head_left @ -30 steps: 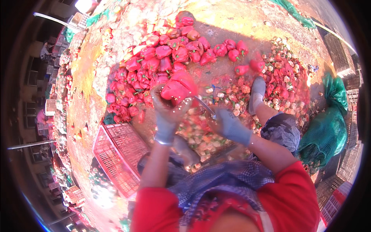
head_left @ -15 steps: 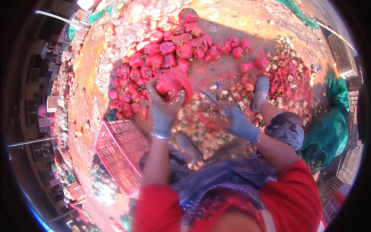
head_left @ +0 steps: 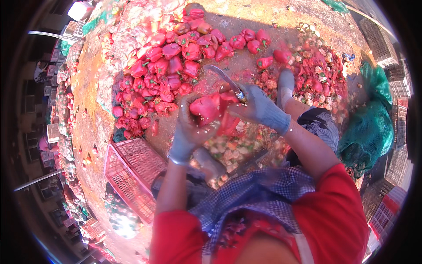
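Observation:
My left hand [head_left: 187, 127], in a grey glove, is closed around a cut red bell pepper [head_left: 205, 109]. Pale seeds cling to the pepper and to the glove. My right hand [head_left: 261, 108], also gloved, grips a curved knife [head_left: 223, 75] by its handle, with the blade pointing up and to the left. The right fingers meet the pepper's right side, where an opened red piece hangs down. Just beyond the left hand lies a heap of whole red bell peppers [head_left: 171, 55]. Below the hands, pale pepper cores [head_left: 233, 154] are strewn on the ground.
A pink plastic crate [head_left: 136, 152] lies tilted to my left. Right of my feet, trimmings and cores [head_left: 318, 75] form a pile, with green netting [head_left: 367, 136] beyond. Stacked crates [head_left: 378, 42] line the far right. My right foot [head_left: 285, 83] stands beside the trimmings.
My right hand has moved up and left with the knife, reaching the pepper. The left hand has lowered slightly and turned the pepper, whose loose piece now hangs between both hands.

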Demonstrator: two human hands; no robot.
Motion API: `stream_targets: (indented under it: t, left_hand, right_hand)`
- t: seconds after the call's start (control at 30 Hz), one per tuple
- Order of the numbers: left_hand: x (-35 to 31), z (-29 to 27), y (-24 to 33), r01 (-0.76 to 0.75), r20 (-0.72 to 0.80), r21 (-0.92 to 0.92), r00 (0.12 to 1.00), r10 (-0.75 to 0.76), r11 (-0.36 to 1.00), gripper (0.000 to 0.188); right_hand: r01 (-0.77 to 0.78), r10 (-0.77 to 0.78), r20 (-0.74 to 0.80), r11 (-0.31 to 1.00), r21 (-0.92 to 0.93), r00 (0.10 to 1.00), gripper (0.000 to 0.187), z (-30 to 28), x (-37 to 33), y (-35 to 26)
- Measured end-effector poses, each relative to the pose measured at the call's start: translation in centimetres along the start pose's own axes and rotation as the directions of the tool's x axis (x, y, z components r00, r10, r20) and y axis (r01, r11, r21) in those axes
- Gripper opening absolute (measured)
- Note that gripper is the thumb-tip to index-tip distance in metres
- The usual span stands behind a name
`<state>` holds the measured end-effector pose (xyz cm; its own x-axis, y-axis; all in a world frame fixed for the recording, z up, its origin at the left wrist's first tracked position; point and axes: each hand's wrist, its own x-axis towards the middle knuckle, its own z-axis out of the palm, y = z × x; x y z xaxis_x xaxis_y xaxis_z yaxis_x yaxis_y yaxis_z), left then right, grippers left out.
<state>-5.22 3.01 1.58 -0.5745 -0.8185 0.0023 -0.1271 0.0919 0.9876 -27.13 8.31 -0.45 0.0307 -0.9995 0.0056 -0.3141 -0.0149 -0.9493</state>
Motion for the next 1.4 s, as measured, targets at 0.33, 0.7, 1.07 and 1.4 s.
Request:
stream_targets:
  t: [0.33, 0.7, 1.07, 1.4]
  left_hand:
    - [-0.8, -1.2, -0.6, -0.037, -0.379, -0.274, 0.922, -0.072, 0.961, 0.078]
    - [-0.2, -3.3, -5.3, -0.19, -0.443, 0.245, 0.851, 0.284, 0.951, 0.063]
    - [-0.7, -7.8, -0.5, -0.298, -0.654, -0.752, 0.455, -0.605, 0.588, 0.048]
    - [-3.7, -13.2, -3.1, -0.517, -0.788, -0.614, 0.369, -0.492, 0.596, 0.073]
  right_hand:
    - [-0.001, 0.016, -0.113, 0.991, 0.134, 0.993, 0.041, 1.7, 0.5, 0.3]
    - [0.045, -0.038, -0.227, 0.999, 0.022, 0.973, 0.05, 5.8, 0.8, -0.5]
    - [0.225, -0.115, -0.44, 0.952, 0.208, 0.891, 0.018, 9.8, 2.0, -5.0]
    - [-0.025, 0.244, -0.283, 0.795, 0.606, 0.928, 0.031, 7.8, 4.3, -8.8]
